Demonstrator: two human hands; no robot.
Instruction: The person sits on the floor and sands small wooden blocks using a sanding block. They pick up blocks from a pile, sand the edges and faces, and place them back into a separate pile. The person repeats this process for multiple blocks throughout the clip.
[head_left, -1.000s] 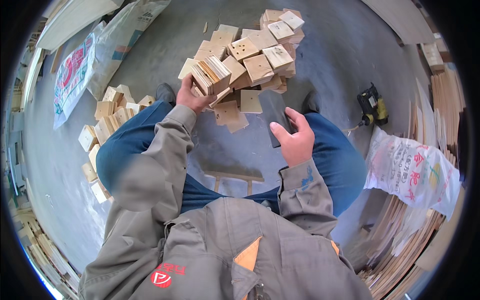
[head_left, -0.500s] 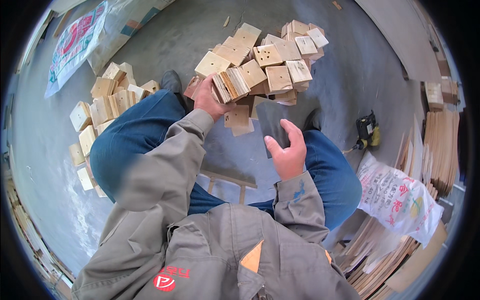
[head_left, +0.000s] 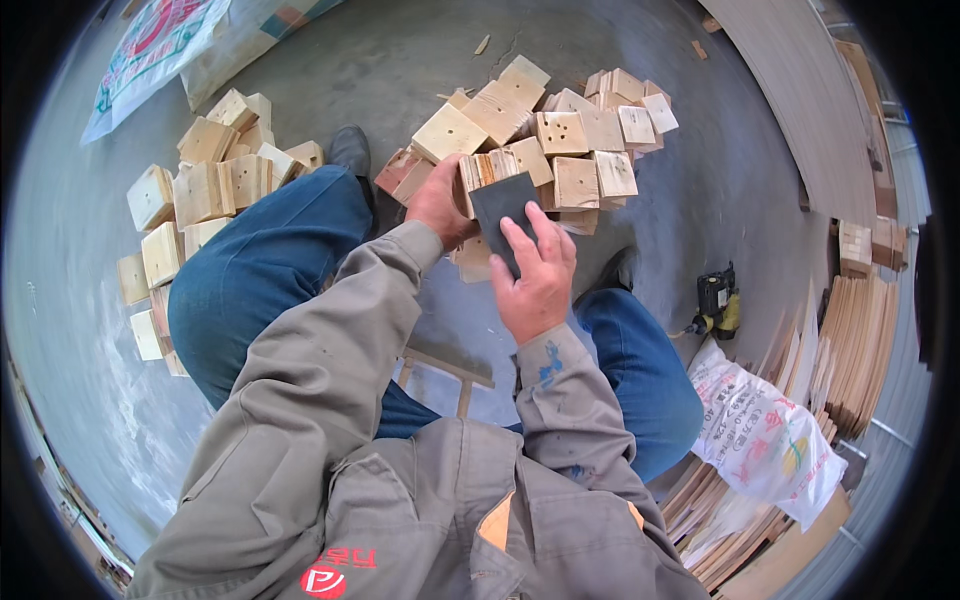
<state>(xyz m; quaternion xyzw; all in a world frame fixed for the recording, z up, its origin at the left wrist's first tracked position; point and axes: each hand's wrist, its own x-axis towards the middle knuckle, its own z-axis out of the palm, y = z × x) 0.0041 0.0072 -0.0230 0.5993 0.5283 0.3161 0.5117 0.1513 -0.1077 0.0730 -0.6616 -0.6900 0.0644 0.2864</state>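
My left hand (head_left: 438,206) is wrapped round the left side of a layered wooden block (head_left: 482,170), whose edge grain faces me. Over the block's near part lies a dark grey, flat rectangular plate (head_left: 497,203), tilted, its material unclear. My right hand (head_left: 538,278) has its fingers on the plate's face and its thumb by the lower edge. Whether plate and block touch is hard to tell. Beyond my hands a heap of pale wooden blocks (head_left: 560,133) lies on the floor, several with small dark holes.
More wooden blocks (head_left: 203,190) lie beside my left leg. To the right are a black and yellow power tool (head_left: 717,300), a white printed sack (head_left: 765,430) and stacked thin boards (head_left: 857,330). A wooden frame piece (head_left: 445,368) lies between my legs. Plastic sacks (head_left: 150,60) are at far left.
My right hand has moved left with the dark plate, from beside the block to over its near part. My left hand has shifted slightly right, still holding the block.
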